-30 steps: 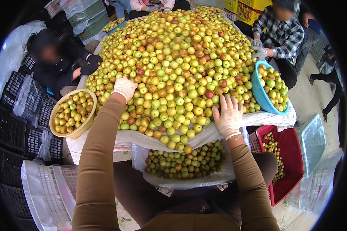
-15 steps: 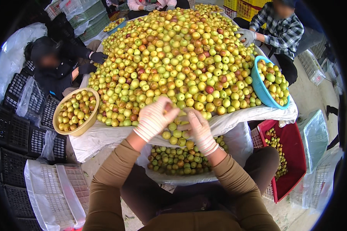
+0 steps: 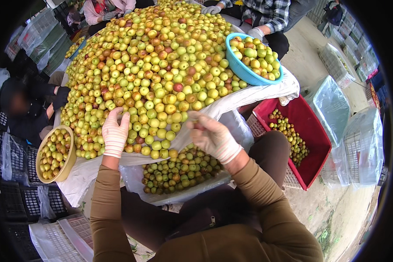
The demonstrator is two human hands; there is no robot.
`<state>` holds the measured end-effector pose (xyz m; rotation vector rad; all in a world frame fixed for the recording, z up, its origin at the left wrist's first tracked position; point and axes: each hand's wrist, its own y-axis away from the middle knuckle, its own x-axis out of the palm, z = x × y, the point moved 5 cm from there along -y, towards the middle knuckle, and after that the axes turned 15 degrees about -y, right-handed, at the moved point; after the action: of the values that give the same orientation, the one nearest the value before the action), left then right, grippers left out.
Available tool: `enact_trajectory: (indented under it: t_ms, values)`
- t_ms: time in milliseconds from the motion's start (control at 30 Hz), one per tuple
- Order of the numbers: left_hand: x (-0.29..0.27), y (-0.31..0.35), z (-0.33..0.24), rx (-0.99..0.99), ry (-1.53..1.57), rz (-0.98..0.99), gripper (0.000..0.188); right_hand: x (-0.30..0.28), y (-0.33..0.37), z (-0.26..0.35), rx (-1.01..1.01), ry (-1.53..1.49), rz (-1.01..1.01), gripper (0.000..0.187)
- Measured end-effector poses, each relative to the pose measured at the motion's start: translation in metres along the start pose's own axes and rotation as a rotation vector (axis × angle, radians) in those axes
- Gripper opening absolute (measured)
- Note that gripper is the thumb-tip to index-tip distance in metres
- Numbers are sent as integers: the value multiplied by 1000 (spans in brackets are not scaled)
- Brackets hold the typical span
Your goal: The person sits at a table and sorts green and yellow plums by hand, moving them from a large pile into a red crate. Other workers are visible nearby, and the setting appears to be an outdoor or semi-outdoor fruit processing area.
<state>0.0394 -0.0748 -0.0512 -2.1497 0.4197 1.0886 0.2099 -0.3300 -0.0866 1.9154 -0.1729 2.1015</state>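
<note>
1. Hundreds of round, yellow-green to russet fruits lie in one broad fruit heap (image 3: pixel 148 70) across the white-draped tabletop (image 3: pixel 229 101), reaching its near edge.
2. The gloved left hand (image 3: pixel 114 134) is at the heap, close to the tabletop's near edge. Its fingers are parted and slightly bent, the thumb apart from them; no fruit is plainly gripped.
3. The gloved right hand (image 3: pixel 216 139) hangs by the near edge, above the lined crate (image 3: pixel 134 184). Its fingers curl inward and blur; something reddish-brown shows among them, but whether they grip a fruit I cannot tell.
4. That crate, below the near edge, holds more fruit. A tan basin (image 3: pixel 68 163) sits by the tabletop's near left corner, a blue basin (image 3: pixel 241 70) by its right corner, both loaded; a part-filled red bin (image 3: pixel 313 144) stands off the right side.
5. The step in hand looks like picking through the heap, fruit by fruit.
6. Another pick would call for the left fingers to close on one fruit without rolling its neighbours over the edge.
</note>
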Motion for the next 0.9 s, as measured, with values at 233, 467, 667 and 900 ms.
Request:
enact_trajectory:
  t_ms: [233, 467, 667, 900]
  values:
    - [-23, 0, 45, -98, -23, -125, 29, -55, 87, 189, -577, -504, 175, 73]
    - [25, 14, 26, 155, -560, -143, 45, 7, -15, 71, -752, 989, -111, 50]
    - [45, 10, 2, 71, -516, 116, 47, 16, -112, 16, -1192, 2247, -152, 32]
    - [37, 20, 7, 91, -491, 50, 45, 32, -98, -1, -586, 2418, 24, 20]
